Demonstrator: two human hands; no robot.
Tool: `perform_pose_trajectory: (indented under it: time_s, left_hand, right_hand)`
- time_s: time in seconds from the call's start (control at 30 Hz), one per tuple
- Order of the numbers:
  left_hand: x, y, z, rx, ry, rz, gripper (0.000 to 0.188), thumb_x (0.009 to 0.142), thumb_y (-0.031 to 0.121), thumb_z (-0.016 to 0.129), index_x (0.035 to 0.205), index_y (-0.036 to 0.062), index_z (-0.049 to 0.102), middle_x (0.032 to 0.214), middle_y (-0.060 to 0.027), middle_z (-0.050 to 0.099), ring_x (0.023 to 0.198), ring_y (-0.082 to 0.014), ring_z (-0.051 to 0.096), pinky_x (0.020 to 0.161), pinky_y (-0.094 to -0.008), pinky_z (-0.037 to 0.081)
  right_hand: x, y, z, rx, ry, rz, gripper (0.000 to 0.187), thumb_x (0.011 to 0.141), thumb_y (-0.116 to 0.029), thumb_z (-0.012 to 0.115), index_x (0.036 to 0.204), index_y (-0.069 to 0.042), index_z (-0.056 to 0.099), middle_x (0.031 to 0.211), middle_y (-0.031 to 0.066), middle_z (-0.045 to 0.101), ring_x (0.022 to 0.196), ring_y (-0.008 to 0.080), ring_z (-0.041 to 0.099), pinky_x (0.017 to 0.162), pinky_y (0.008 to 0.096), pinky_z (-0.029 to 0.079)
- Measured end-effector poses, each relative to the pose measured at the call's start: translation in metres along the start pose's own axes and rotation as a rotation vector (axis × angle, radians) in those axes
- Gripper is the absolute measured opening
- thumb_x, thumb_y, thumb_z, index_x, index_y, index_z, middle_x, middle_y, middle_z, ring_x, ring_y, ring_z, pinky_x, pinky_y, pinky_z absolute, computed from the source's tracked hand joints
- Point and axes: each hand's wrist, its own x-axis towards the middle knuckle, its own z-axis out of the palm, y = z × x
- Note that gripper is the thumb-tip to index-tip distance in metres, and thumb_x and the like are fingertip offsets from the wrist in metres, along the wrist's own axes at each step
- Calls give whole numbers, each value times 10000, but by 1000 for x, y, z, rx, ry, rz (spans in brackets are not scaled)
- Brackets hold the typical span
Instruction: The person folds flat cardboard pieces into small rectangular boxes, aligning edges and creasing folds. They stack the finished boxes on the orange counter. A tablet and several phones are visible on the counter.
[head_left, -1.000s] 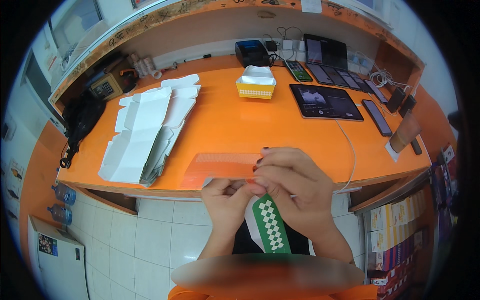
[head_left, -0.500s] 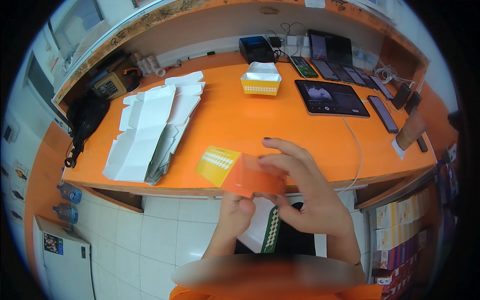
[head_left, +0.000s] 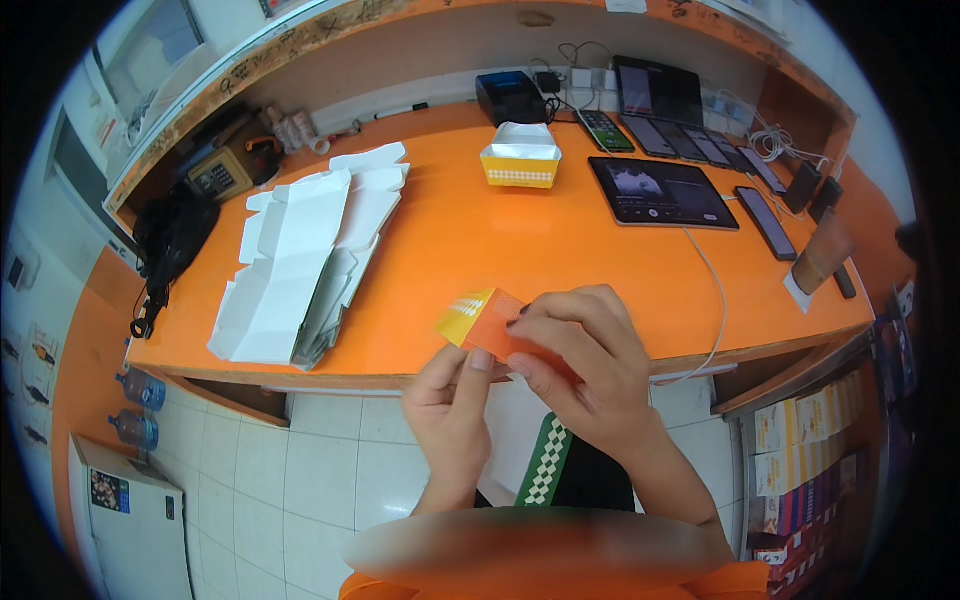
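Above the front edge of the counter, both hands grip a partly folded cardboard food box with orange and yellow sides [head_left: 487, 325]. My left hand [head_left: 450, 420] pinches its near lower edge, thumb on top. The fingers of my right hand [head_left: 595, 365] are bent around the orange side and its right corner, covering part of it. Below the hands hangs a white panel with a green diamond-patterned strip [head_left: 547, 462]; its join to the box is hidden. On the counter stands a folded yellow box [head_left: 520, 170], its white lid raised.
A stack of flat white box blanks [head_left: 300, 250] lies on the left of the orange counter [head_left: 430, 240]. At right are a tablet [head_left: 662, 193] with a cable, several phones [head_left: 765, 223] and a brown cup [head_left: 823, 260]. A black printer [head_left: 513, 97] stands behind; a black bag [head_left: 175, 235] lies far left.
The food box has turned and its yellow end has shifted right. My left hand has risen, its thumb now on the near edge. My right hand's fingers have closed in from spread onto the orange side.
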Motion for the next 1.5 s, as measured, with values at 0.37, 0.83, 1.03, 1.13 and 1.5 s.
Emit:
perform_pose_trajectory:
  time_s: [0.37, 0.83, 1.03, 1.13, 1.5]
  left_hand:
    - [-1, -17, -9, 42, -50, 127, 340, 923, 156, 701, 1157, -84, 645, 1062, -105, 694, 956, -154, 642, 875, -297, 507]
    - [-1, -16, -6, 33, 28, 192, 217, 832, 10, 771, 1020, -55, 684, 897, -67, 715, 781, -81, 641, 711, -211, 509]
    - [0, -12, -3, -42, 6, 235, 243, 824, 35, 789, 1028, -40, 680, 1004, -100, 704, 903, -128, 659, 794, -235, 507]
    - [-5, -4, 1, -105, -48, 230, 255, 822, 41, 791, 1037, -38, 678, 1074, -124, 690, 1001, -170, 644, 880, -278, 488]
    - [32, 14, -30, 617, -451, 477, 231, 742, -105, 625, 915, 26, 704, 961, -102, 708, 1066, -305, 626, 1008, -418, 449]
  right_hand:
    - [5, -3, -3, 197, 9, 107, 222, 763, -2, 695, 974, -64, 667, 983, 64, 614, 837, 257, 576, 704, 358, 460]
    - [4, -4, -11, 255, -54, 113, 181, 769, -2, 705, 948, -35, 698, 915, 62, 629, 811, 243, 590, 701, 333, 477]
    - [-1, -8, -7, 303, -10, 197, 223, 731, -41, 777, 936, -77, 698, 970, 59, 618, 931, 257, 617, 777, 352, 501]
    - [-5, -4, -6, 400, 25, 214, 177, 734, -41, 805, 874, -71, 700, 1072, 78, 562, 1089, 283, 601, 863, 357, 506]
    - [-28, 23, 8, 801, 189, 449, 651, 826, -71, 723, 1368, -74, 363, 1341, 160, 421, 1310, 265, 442, 1043, 389, 418]
